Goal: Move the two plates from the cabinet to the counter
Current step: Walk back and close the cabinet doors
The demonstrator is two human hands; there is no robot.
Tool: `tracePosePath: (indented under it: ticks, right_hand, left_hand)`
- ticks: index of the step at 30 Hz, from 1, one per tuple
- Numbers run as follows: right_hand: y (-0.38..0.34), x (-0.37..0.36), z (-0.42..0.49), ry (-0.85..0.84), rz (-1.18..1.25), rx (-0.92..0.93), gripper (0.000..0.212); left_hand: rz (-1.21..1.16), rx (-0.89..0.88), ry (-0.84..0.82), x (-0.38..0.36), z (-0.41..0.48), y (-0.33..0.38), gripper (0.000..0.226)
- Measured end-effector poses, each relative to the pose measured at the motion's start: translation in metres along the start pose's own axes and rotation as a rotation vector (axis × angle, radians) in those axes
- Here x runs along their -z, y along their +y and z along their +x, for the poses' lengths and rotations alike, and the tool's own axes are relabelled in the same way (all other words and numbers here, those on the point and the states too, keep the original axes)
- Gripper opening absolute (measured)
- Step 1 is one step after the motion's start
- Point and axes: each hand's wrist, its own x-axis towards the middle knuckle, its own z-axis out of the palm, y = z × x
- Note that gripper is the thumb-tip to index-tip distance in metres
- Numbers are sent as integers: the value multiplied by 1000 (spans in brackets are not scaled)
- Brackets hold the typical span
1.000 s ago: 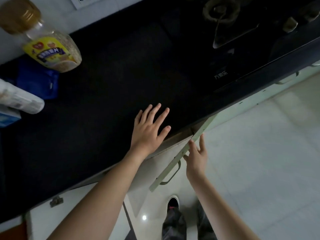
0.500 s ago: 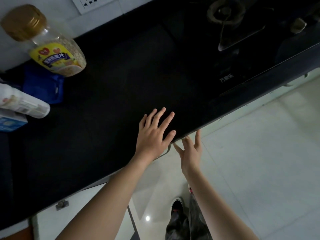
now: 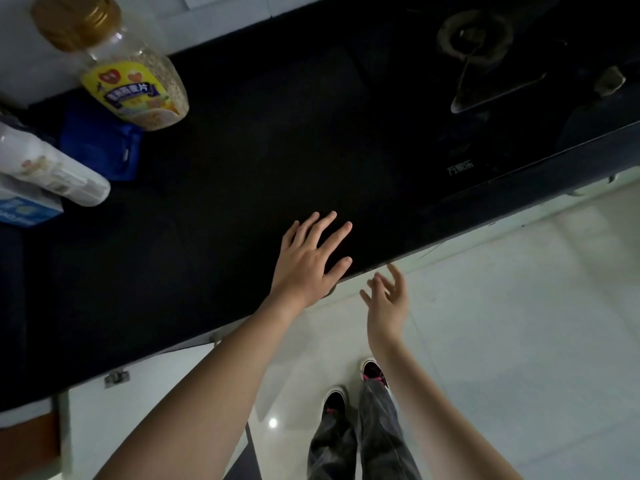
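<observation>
My left hand (image 3: 308, 261) lies flat on the black counter (image 3: 225, 202) near its front edge, fingers spread, holding nothing. My right hand (image 3: 388, 303) hovers just below the counter's edge in front of the cabinet, fingers apart and empty. No plates show anywhere in the head view. The cabinet door that stood ajar under the counter edge is no longer visible; only pale cabinet fronts (image 3: 145, 393) show to the lower left.
A clear oat jar (image 3: 117, 71) with a gold lid, a blue pouch (image 3: 100, 143), a white bottle (image 3: 52, 171) and a blue box (image 3: 24, 209) crowd the counter's left. A black gas stove (image 3: 485, 64) fills the right. My shoes (image 3: 346, 393) stand on the pale tiled floor.
My right hand let go of the pale cabinet door, which swung out of sight under the counter, and now hangs free. My left hand stayed flat on the counter.
</observation>
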Motion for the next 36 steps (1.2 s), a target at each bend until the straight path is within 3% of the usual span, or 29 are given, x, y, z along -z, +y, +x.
tracePosePath:
  ticks: [3, 7, 11, 18, 22, 26, 30, 32, 36]
  right_hand:
    - [-12, 13, -15, -49, -168, 154, 18]
    - [-33, 12, -35, -316, -393, 395, 29]
    - [-47, -15, -58, -616, -676, 669, 22]
    - [-26, -96, -100, -1077, -971, 923, 30]
    - [-3, -146, -102, -1280, -1344, 1236, 44]
    - [14, -173, -84, -1269, -1719, 1507, 57]
    - [20, -174, -72, -1225, -1685, 1591, 58]
    - [22, -175, -65, -1222, -1679, 1603, 58]
    - [28, -176, -58, -1163, -1661, 1647, 57]
  left_hand:
    - [-105, 12, -21, 11, 0, 3, 53]
    - [-313, 148, 78, 33, -21, 0, 37]
    - [-373, 286, 262, 51, -86, -16, 26]
    - [-354, 749, 464, 54, -233, -63, 25]
    - [-257, 1086, 507, 38, -315, -84, 31]
    - [-238, 1366, 495, 20, -374, -91, 35]
    - [-131, 1593, 405, 7, -408, -90, 44]
    - [-207, 1703, 324, 1, -417, -91, 49]
    - [-335, 1741, 288, -7, -431, -95, 33]
